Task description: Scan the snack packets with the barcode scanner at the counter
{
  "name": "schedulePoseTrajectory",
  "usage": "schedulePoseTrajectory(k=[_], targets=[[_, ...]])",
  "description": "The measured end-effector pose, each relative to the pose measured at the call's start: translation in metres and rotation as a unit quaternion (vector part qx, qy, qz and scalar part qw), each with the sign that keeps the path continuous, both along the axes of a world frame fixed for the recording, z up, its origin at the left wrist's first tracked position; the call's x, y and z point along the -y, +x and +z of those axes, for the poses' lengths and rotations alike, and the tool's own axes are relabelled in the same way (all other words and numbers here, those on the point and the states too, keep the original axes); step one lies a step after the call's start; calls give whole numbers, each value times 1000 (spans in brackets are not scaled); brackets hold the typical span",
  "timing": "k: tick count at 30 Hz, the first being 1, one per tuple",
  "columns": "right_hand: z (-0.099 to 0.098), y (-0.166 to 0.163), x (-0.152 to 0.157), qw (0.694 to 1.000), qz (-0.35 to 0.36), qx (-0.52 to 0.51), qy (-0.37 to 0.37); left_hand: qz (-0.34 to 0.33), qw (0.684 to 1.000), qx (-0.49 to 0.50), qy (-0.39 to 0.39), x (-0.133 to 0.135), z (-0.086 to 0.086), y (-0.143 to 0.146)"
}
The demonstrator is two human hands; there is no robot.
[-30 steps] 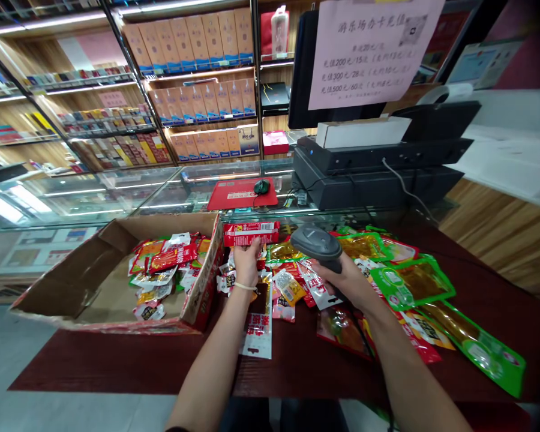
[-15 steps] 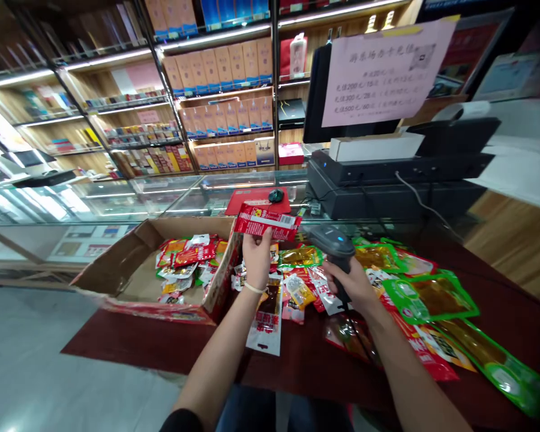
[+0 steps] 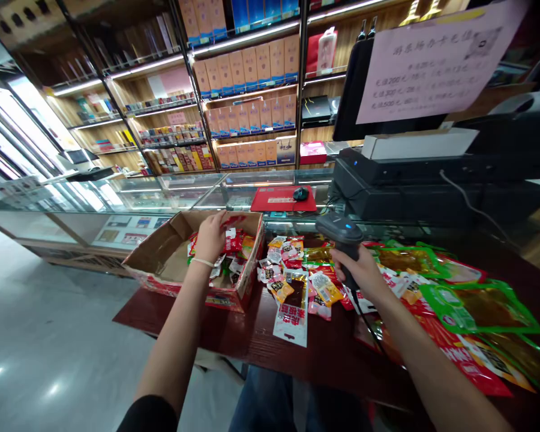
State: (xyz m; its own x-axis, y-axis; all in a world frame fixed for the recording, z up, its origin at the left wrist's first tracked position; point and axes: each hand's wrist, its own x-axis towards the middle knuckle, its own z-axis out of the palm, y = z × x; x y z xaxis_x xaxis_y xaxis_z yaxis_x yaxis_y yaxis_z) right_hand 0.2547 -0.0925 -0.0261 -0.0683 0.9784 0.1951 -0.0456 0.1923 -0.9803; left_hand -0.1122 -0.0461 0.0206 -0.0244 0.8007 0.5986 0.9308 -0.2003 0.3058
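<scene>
My left hand [image 3: 212, 235] is over the open cardboard box [image 3: 162, 264], fingers curled round a red snack packet [image 3: 232, 222] that is partly hidden behind them. Inside the box lie several small snack packets [image 3: 230, 252]. My right hand [image 3: 364, 273] grips the handle of a dark barcode scanner [image 3: 339, 235], held upright above the dark red table [image 3: 261, 342]. Between my hands a heap of small snack packets [image 3: 297, 282] is spread on the table, with a long white and red packet [image 3: 292, 312] nearest me.
Large green and red snack bags [image 3: 468, 300] cover the table's right side. Behind it stand a glass counter [image 3: 162, 192] with a red mouse pad and mouse [image 3: 284, 197], a black till [image 3: 432, 180] and a pink notice [image 3: 436, 60]. Stocked shelves [image 3: 247, 90] line the back wall.
My left hand has carried the red packet from in front of the scanner leftward and down into the cardboard box. My view has swung left. The scanner hand has stayed roughly in place.
</scene>
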Motion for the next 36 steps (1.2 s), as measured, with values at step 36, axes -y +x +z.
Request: schedulePoseTrajectory(k=[36], targets=[[55, 52, -35, 998, -13, 29, -49, -218, 853, -306, -361, -72, -67, 162]])
